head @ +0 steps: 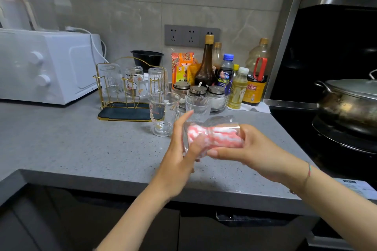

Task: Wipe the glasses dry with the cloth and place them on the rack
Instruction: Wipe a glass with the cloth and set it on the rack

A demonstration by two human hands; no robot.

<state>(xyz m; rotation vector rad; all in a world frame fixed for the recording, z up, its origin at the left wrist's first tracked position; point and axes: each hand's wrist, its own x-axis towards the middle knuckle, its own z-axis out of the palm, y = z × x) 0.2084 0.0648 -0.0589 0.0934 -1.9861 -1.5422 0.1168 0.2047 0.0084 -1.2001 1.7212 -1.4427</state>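
Both hands meet just above the front of the desk (81,144), around one clear glass (216,122) held on its side. The right hand (255,151) wraps the glass's right end, fingers curled behind it and thumb lying along the underside. The left hand (178,153) is at the glass's left end. Its fingers stand fairly straight behind the rim, and its thumb presses on the pink-and-white cloth (220,137). That cloth is stuffed inside the glass and bulges out at the left.

Just behind the hands, a tall handled glass (163,114) and a ribbed glass (198,108) stand upright on the desk. Farther back and left is the gold wire rack (124,111), with three upturned glasses (134,81) on its pegs. A white oven (47,65) sits at far left, bottles (206,63) line the wall, and a lidded pot (350,102) sits at right.
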